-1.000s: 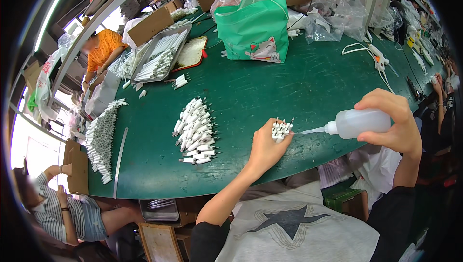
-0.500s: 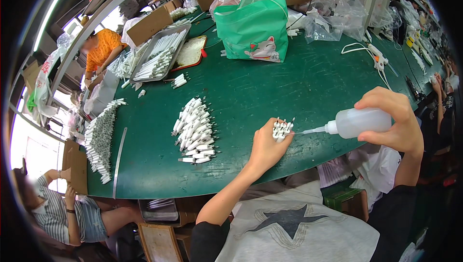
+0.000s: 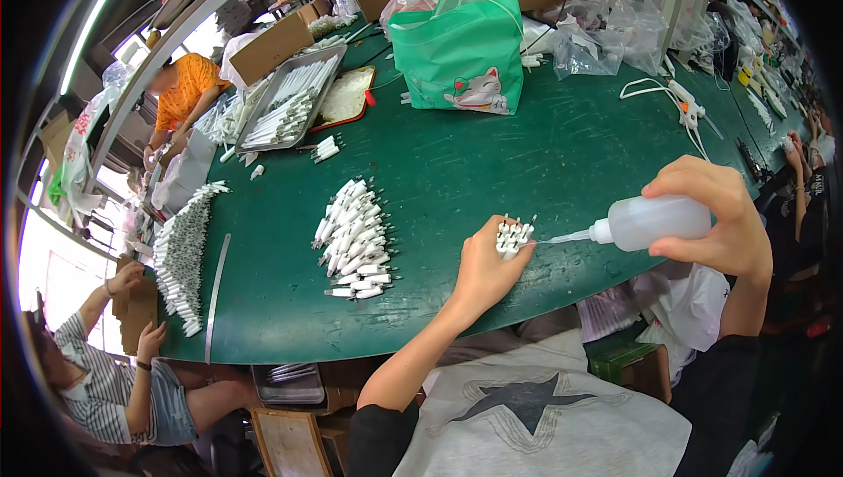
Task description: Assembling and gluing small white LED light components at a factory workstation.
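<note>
A bundle of short white cylinders with thin metal pins (image 3: pixel 513 237) stands end-up in my left hand (image 3: pixel 485 271), whose fingers wrap around it. My right hand (image 3: pixel 722 222) grips a translucent squeeze bottle (image 3: pixel 657 221) lying on its side. The bottle's thin tapered nozzle (image 3: pixel 569 237) points left, its needle-like tip reaching the bundle's edge. To the left of my left hand, a loose pile of similar white pieces (image 3: pixel 356 240) rests on the green table (image 3: pixel 439 178). Whether liquid is leaving the tip, I cannot tell.
A larger stacked heap of white pieces (image 3: pixel 183 257) lies left, beside a metal strip (image 3: pixel 218 297). Behind are a metal tray of white tubes (image 3: pixel 329 68), a green bag (image 3: pixel 461 51) and a white power strip (image 3: pixel 688 108). Co-workers sit at the left; cartons line the far edge.
My hands, the bottle and the bundle stay nearly still. The co-worker in stripes at lower left has raised their arms at a carton. Another person's arms have appeared at the top.
</note>
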